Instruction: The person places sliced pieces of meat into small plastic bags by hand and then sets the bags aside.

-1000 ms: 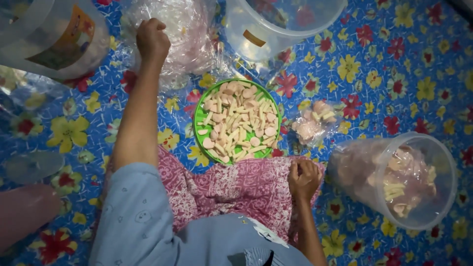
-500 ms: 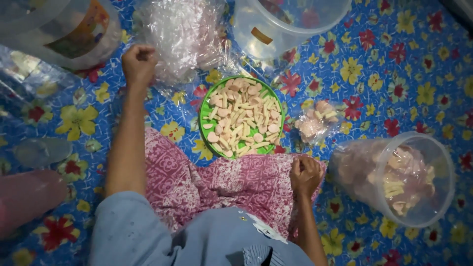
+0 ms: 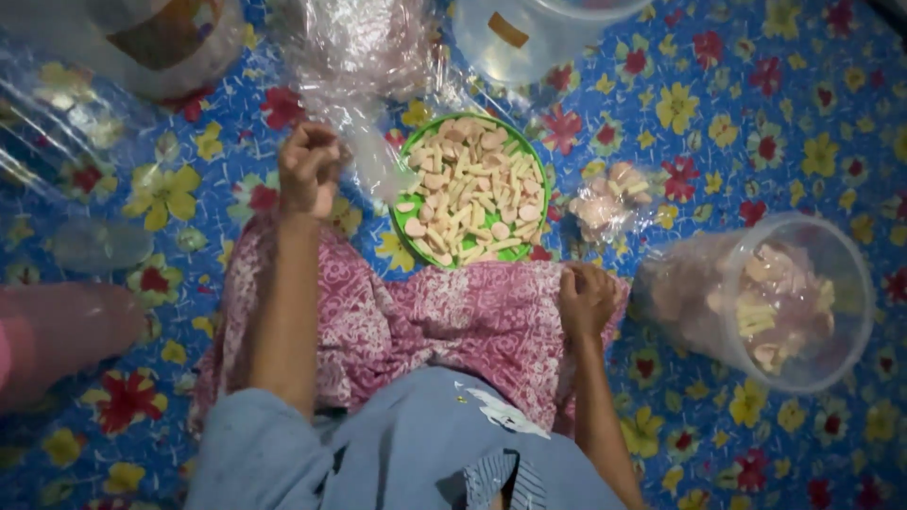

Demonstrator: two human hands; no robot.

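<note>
Left hand [image 3: 308, 170] fisted on clear plastic bag [image 3: 364, 57], right hand [image 3: 586, 300] curled on lap

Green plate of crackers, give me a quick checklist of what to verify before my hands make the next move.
1. Green plate flat on the floral mat: ok.
2. Crackers all inside the plate's rim: ok.
3. Left hand has a grip on the clear plastic bag: cannot tell; the fist is closed beside it.
4. Right hand free: cannot tell; it is closed on the pink cloth.
5. Small filled bag clear of the plate: ok.
6. Clear tub with packed bags within right reach: ok, probably.
</note>
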